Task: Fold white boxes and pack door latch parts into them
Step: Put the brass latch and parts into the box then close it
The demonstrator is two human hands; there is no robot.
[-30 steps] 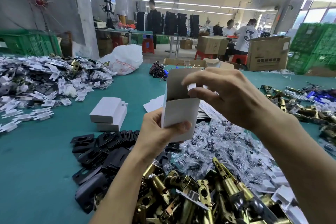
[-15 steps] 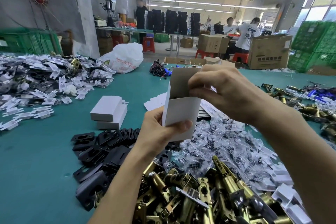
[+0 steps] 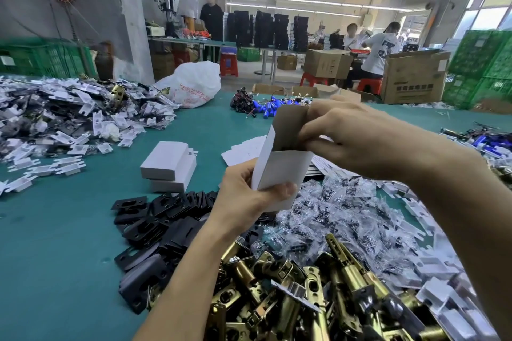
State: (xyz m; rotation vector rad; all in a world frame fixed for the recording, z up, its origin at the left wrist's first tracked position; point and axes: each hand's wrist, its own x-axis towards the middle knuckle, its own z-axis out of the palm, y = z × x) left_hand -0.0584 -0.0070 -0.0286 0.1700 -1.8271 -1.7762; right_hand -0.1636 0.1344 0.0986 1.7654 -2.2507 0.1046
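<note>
Folding box (image 3: 282, 166) mid-air, frame centre | left hand (image 3: 249, 196) grips its lower half | right hand (image 3: 360, 138) pinches top flap (image 3: 291, 122) | risk: skewed pull may crease or tear flap; loose grip may drop box onto latches (image 3: 346, 271), lower frame

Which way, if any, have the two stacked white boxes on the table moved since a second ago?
No. The stacked white boxes lie just beyond the black plates, as before; only the camera shifted.
</note>
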